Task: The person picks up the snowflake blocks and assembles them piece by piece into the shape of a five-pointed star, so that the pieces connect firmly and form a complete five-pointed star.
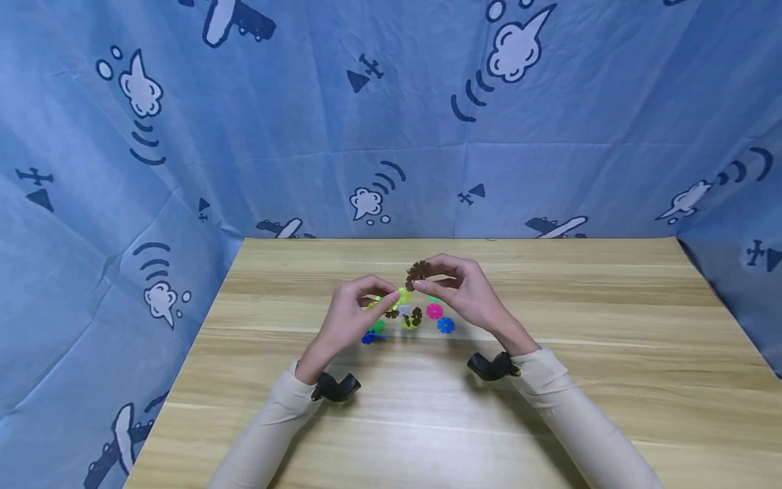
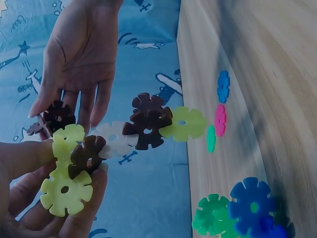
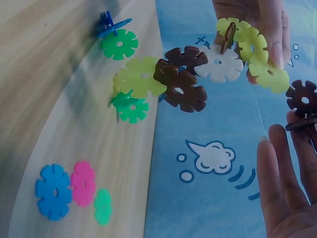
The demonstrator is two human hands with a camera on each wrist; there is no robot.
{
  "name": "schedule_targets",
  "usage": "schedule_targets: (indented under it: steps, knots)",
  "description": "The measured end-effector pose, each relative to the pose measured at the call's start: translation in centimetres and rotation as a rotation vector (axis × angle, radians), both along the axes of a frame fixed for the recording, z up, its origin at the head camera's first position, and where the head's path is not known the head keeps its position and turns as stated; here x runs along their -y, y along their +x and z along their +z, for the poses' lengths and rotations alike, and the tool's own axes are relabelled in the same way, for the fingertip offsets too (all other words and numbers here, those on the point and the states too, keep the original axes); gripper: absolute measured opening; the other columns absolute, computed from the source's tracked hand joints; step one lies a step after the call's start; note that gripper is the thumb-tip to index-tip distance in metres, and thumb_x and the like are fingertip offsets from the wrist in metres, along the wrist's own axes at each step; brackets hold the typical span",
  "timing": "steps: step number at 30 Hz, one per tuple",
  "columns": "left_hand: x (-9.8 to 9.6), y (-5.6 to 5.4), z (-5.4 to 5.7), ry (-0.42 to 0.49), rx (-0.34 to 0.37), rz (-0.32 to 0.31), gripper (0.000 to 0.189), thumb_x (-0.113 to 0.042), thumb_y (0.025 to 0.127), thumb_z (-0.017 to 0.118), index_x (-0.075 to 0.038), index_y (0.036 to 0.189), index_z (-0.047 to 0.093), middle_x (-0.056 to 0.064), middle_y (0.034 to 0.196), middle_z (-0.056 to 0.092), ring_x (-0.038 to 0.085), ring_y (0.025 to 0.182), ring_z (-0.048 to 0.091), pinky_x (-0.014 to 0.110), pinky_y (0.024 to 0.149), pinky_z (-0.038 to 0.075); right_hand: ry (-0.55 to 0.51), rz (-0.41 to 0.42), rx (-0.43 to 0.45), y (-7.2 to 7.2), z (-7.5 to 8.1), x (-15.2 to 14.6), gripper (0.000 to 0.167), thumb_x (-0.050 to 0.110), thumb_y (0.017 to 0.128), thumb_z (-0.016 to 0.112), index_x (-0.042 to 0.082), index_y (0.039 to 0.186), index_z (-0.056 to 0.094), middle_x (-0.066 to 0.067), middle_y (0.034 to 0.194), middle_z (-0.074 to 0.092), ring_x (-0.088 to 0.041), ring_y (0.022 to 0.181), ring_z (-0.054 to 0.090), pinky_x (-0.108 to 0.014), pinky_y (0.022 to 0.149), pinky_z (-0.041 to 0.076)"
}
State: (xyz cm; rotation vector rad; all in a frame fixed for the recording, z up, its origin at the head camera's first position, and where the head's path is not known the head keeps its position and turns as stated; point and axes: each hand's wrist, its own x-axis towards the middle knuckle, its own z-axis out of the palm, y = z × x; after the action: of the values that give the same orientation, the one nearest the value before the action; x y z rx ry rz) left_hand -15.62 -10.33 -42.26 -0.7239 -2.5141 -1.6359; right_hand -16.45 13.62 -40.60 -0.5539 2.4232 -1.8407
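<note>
My left hand (image 1: 351, 316) pinches a chain of notched plastic snowflake discs between thumb and fingers. In the left wrist view, a yellow disc (image 2: 67, 193) sits at the held end. A brown disc (image 2: 89, 157), a white disc (image 2: 116, 139), more brown discs (image 2: 148, 130) and a yellow-green disc (image 2: 184, 124) run on from it. Up and to the right, my right hand (image 1: 467, 288) pinches a small joined piece of brown discs (image 1: 419, 273) between thumb and fingertips. This brown piece is close to the chain's yellow end in both wrist views.
On the wooden table (image 1: 391, 421) lie a loose blue disc (image 1: 446, 325), a pink disc (image 1: 434, 311) and a small green disc (image 3: 103, 206). Joined green discs (image 2: 212, 213) and blue discs (image 2: 251, 198) lie on the left. A blue patterned curtain (image 1: 305, 102) hangs behind the table.
</note>
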Motion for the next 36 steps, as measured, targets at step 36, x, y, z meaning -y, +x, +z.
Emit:
schedule_targets:
  steps: [36]
  knots:
    - [-2.4, 0.6, -1.1, 0.089, -0.284, 0.137, 0.007, -0.010, 0.093, 0.079, -0.003, 0.090, 0.078, 0.011, 0.088, 0.080, 0.024, 0.079, 0.076, 0.032, 0.078, 0.065, 0.105, -0.108, -0.082, 1.5, -0.3, 0.5, 0.022, 0.025, 0.092, 0.082, 0.013, 0.110, 0.078, -0.006, 0.113, 0.077, -0.025, 0.104, 0.075, -0.035, 0.092, 0.064]
